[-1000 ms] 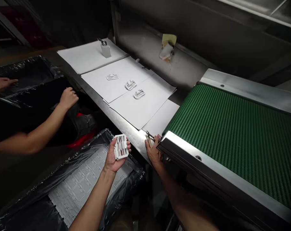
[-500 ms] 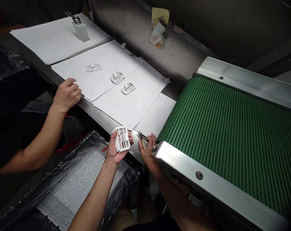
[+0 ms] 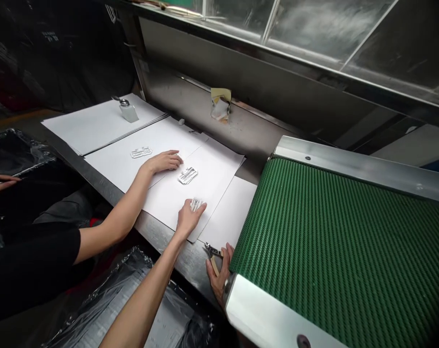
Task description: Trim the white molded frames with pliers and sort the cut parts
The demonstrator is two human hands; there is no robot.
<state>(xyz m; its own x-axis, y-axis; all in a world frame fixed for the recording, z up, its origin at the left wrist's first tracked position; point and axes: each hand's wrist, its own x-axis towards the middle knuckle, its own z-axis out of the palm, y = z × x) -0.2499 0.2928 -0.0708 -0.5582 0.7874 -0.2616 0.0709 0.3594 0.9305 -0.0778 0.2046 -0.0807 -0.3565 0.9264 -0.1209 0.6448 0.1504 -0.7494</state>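
My left hand (image 3: 189, 218) grips a small stack of white slotted plastic parts (image 3: 196, 204) low over the white paper sheets (image 3: 219, 166). Beside the conveyor's corner, my right hand (image 3: 219, 278) is closed around nippers (image 3: 213, 257) with pale handles, their jaws pointing up and left. Behind my left hand lies one white slotted part (image 3: 188, 175). Another white part (image 3: 141, 152) rests farther left on the paper. A co-worker's hand (image 3: 166, 161) reaches over the paper between them; what is under its fingers is mostly hidden.
A green conveyor belt (image 3: 335, 241) with metal side rails fills the right. A glass bottle (image 3: 128, 112) stands on stacked paper at the back left. A plastic-lined container (image 3: 132, 299) sits below the table edge. Another person's hand (image 3: 4, 182) shows at the far left.
My left hand has moved forward over the paper with the white parts and turned over. The co-worker's hand has reached onto the sheets. The camera view has tilted up.
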